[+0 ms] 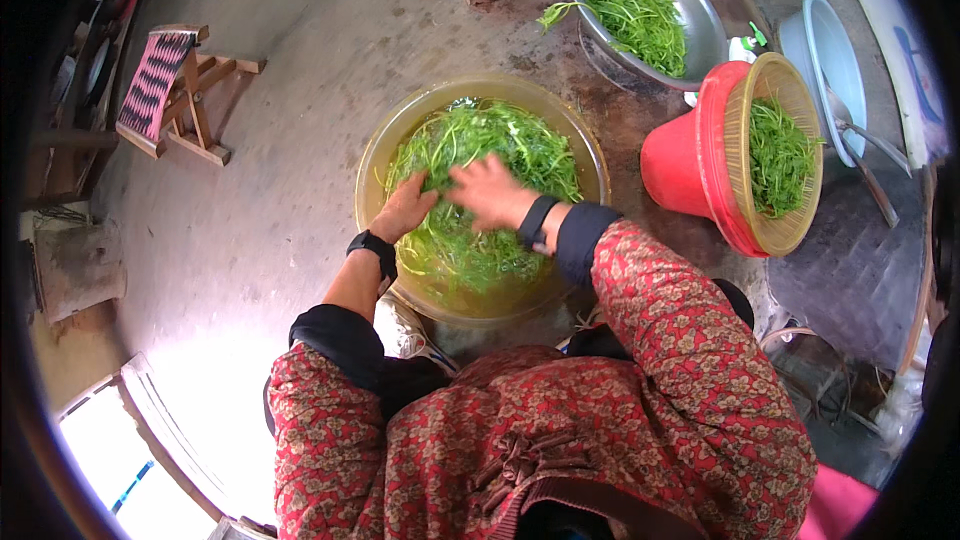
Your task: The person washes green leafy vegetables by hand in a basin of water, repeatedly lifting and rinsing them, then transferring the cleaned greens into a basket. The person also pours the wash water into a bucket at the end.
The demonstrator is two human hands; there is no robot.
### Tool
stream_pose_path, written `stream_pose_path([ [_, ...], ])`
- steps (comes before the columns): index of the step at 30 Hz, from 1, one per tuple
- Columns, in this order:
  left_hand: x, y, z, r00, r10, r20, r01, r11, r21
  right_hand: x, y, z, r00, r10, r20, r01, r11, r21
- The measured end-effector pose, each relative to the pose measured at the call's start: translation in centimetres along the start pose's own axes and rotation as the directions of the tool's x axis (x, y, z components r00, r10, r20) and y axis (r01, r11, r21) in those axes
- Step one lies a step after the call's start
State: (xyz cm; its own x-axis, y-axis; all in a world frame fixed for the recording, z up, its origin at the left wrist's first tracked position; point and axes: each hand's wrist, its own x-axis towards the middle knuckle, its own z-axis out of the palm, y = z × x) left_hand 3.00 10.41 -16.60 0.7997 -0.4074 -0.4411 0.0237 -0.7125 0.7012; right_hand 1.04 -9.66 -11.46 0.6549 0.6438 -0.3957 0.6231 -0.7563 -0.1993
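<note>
A wide round basin [375, 131] stands on the floor in front of me, holding water and a heap of leafy green stems [517, 135]. My left hand [405, 206] is over the left part of the heap, its thumb towards the middle; whether the fingers grip any stems cannot be told. Close beside it, my right hand [491, 191] is blurred, with fingers spread over the greens and no stems visibly held. Nearer to me, more greens [480, 262] lie in the water.
Behind the basin to the right, a metal bowl [701, 4] holds more greens. A yellow colander [806, 225] with greens sits on a red bucket [675, 157]. Farther right are a light blue basin [844, 52] and metal-bladed utensils [870, 172]. A folding stool [161, 79] stands at left.
</note>
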Motion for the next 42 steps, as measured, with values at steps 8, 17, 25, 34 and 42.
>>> stream_pose_path([
  [8,0.7,1.0,-0.7,0.995,-0.076,-0.068,0.065,0.987,-0.148,-4.6,-0.5,1.6,0.923,0.054,0.381,-0.087,0.994,0.069],
  [17,0.2,1.3,-0.9,0.985,-0.133,-0.109,0.112,0.977,-0.181,-2.3,4.3,-1.2,0.974,0.225,0.007,-0.225,0.974,0.011],
  [25,1.0,2.3,-0.8,0.96,-0.248,-0.133,0.202,0.937,-0.286,-3.4,-2.4,4.1,0.98,-0.153,-0.131,0.128,0.976,-0.178],
  [34,1.6,3.2,-1.4,0.934,-0.055,-0.353,0.015,0.993,-0.116,-4.4,2.2,0.0,0.929,0.255,0.268,-0.223,0.964,-0.144],
  [42,1.4,2.2,-0.3,0.907,-0.142,-0.395,0.097,0.987,-0.131,-2.6,0.4,-0.7,0.964,0.261,-0.06,-0.221,0.903,0.369],
])
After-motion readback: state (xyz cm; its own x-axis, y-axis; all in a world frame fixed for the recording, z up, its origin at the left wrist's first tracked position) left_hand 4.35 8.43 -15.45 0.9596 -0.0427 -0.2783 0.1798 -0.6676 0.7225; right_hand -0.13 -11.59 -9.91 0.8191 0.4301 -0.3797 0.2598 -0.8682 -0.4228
